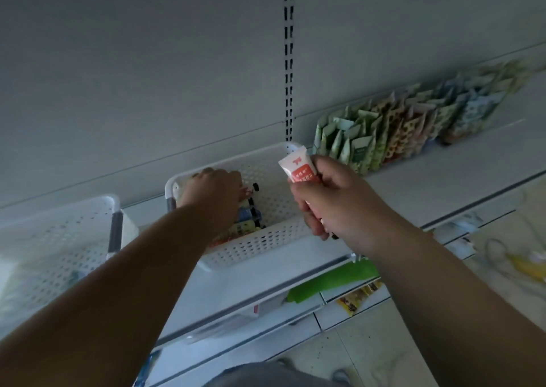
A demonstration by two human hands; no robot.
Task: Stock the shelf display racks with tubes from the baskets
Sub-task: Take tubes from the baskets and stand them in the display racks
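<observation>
The right hand [334, 200] clasps a red-and-white tube [298, 166] at 1 o'clock of the white basket [260, 246], where the left hand [214, 197] grasps among tubes [248, 217], risking dislodging neighbours.

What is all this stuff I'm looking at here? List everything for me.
Basket: one, white with holes, on the shelf, centre.
Tubes in basket: several, mixed colours, count unclear, lying in its left part.
Second basket: one, white with holes, on the shelf at left.
Red and white tube: one, held above the centre basket's right end.
Pouches: many, green, yellow and blue patterned, standing in rows on the shelf at right.
Shelf: white, with lower shelves below holding blurred goods.
Left hand: reaching into the centre basket onto the tubes; its grip is hidden.
Right hand: curled round the red and white tube.
</observation>
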